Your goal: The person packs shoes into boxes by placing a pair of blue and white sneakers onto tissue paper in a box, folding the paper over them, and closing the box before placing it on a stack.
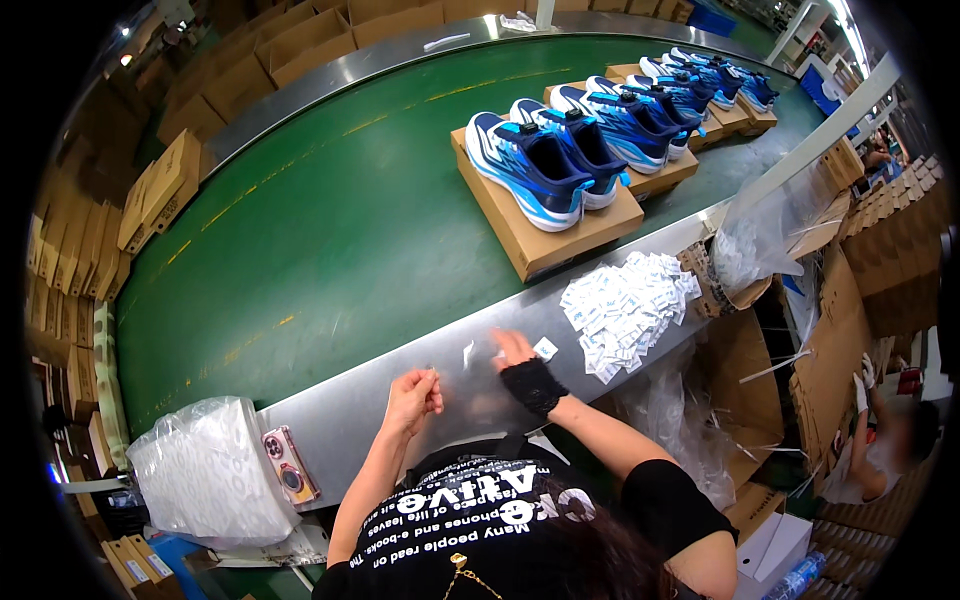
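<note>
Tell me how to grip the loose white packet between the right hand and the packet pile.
Probably pinch the white packet by its right edge, from above on the side toward the pile: it lies flat on the metal ledge, with the right hand close on its left.

The left hand (414, 397) is held curled, thumb drawn toward forefinger; the right hand (514, 350) is stretched forward, its fingers extended
</note>
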Tool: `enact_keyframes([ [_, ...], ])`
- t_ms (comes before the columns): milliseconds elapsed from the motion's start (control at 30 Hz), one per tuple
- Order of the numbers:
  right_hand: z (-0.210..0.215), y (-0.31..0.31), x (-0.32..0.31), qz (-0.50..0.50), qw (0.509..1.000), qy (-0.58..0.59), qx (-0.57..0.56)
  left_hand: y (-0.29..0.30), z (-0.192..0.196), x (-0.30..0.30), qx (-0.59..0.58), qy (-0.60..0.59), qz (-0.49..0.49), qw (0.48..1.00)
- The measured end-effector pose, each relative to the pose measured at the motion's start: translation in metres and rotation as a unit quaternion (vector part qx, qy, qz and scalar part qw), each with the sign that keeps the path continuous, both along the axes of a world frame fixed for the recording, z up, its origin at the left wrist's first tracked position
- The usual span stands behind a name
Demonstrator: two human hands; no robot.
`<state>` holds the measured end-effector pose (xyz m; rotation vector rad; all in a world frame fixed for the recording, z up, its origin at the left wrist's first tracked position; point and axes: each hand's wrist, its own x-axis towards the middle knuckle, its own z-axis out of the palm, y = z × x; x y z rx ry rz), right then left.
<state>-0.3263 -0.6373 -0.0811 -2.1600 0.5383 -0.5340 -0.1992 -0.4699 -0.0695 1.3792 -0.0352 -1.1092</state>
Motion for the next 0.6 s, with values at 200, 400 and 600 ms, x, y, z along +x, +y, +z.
enact_keyframes([
  [200, 0.0, -0.076, -0.013, -0.063, 0.955, -0.003, -0.291, 0.019, -0.03, -0.006, 0.173, -0.246, -0.017, 0.953],
  [400, 0.141, -0.184, 0.05, -0.076, 0.876, 0.067, -0.472, -0.062, 0.013, 0.001, 0.112, -0.653, -0.145, 0.735],
  [600, 0.18, -0.21, 0.083, 0.038, 0.886, 0.367, -0.281, -0.098, -0.039, 0.013, 0.082, -0.735, -0.264, 0.619],
])
